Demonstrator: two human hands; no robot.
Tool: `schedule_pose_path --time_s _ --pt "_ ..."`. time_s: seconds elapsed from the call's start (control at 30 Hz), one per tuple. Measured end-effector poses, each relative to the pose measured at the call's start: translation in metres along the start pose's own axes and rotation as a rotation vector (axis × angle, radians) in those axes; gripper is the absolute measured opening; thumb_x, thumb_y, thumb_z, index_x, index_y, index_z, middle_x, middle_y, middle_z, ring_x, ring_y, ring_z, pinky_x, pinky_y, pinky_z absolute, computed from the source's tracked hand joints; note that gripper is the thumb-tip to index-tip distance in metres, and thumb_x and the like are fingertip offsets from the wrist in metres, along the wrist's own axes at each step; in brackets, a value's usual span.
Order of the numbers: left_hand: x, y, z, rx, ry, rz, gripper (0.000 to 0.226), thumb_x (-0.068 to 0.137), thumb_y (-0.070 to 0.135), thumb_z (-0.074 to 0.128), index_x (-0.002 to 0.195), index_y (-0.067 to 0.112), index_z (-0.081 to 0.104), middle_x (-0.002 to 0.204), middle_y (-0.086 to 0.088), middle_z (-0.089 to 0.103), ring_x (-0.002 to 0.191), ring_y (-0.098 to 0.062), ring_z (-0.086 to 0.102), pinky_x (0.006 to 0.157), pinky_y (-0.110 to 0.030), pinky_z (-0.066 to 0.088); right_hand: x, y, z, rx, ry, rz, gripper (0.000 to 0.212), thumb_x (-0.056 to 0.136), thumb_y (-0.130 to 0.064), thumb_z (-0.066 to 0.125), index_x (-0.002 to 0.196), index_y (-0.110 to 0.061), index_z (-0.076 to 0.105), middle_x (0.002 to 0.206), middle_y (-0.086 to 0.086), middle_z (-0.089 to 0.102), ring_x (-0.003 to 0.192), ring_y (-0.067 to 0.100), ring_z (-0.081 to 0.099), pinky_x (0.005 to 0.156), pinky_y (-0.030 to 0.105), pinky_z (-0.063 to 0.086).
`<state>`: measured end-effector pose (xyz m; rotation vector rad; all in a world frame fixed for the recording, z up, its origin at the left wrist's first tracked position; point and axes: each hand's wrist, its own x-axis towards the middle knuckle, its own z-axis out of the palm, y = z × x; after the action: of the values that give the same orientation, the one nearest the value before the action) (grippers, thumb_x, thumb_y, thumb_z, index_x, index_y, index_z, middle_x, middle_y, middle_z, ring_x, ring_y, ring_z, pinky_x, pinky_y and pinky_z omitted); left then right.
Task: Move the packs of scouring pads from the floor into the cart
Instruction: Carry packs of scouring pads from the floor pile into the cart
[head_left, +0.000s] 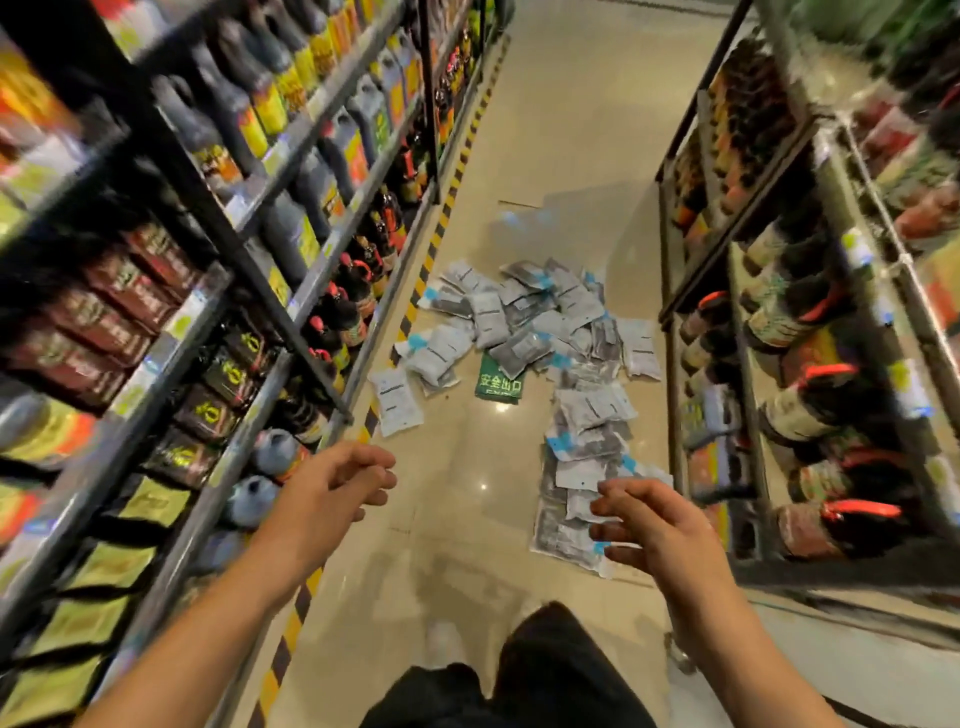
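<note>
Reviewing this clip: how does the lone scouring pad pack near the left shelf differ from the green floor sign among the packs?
The lone pack is pale, whitish plastic; the green floor sign is dark green with light lettering. The pack lies apart with bare floor around it; the sign is partly covered by other packs at its top edge. The pack sits close to the striped floor edging; the sign is mid-aisle. Both lie flat on the floor, untouched by either hand.

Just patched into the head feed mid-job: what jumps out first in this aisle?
The packs of scouring pads lie scattered over the floor mid-aisle, half covering a green floor sign. Both hands are empty with loosely curled fingers: the left hand and the right hand. Shelves of dark bottles line both sides; no cart shows.
</note>
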<state>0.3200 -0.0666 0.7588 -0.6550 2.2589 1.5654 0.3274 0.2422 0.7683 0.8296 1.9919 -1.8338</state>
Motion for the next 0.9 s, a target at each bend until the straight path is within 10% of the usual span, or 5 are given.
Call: schedule_pose_path --time_s 0.33,0.5,0.63,0.9 --pt "0.106 0.018 -0.033 -0.071 0.11 -0.146 0.017 0.104 0.012 0.06 0.103 0.02 0.075 0.093 0.0 0.079 0.095 -0.022 0.074 0.087 -0.042 0.056 0.125 -0.054 0.073 -0.126 -0.111 0.098 0.013 0.101 -0.012 0.064 0.103 -0.012 0.076 0.094 0.011 0.08 0.08 0.027 0.074 0.076 0.038 0.054" --pt "0.169 0.062 -0.037 -0.124 0.139 -0.174 0.015 0.102 0.009 0.06 0.105 0.012 0.075 0.1 -0.012 0.078 0.098 -0.031 0.071 0.076 -0.028 0.055 0.202 -0.108 0.108 -0.148 -0.201 0.075 0.008 0.098 -0.012 0.068 0.099 -0.012 0.076 0.093 0.013 0.079 0.075 0.023 0.073 0.078 0.042 0.053" --pt "0.227 0.087 -0.044 -0.142 0.17 -0.176 0.013 0.101 0.011 0.063 0.103 0.017 0.075 0.096 -0.011 0.078 0.096 -0.029 0.073 0.091 -0.047 0.056 0.259 -0.148 0.143 -0.225 -0.253 0.059 0.011 0.101 -0.015 0.064 0.098 -0.017 0.075 0.092 0.007 0.08 0.077 0.02 0.072 0.074 0.036 0.052" --pt "0.373 0.082 -0.045 -0.129 0.081 -0.242 0.013 0.099 0.011 0.064 0.102 0.017 0.075 0.093 -0.011 0.077 0.082 -0.02 0.068 0.072 -0.032 0.05 0.369 -0.171 0.212 -0.251 -0.264 0.107 0.011 0.102 -0.018 0.064 0.097 -0.021 0.074 0.091 0.003 0.079 0.076 0.018 0.073 0.069 0.032 0.052"
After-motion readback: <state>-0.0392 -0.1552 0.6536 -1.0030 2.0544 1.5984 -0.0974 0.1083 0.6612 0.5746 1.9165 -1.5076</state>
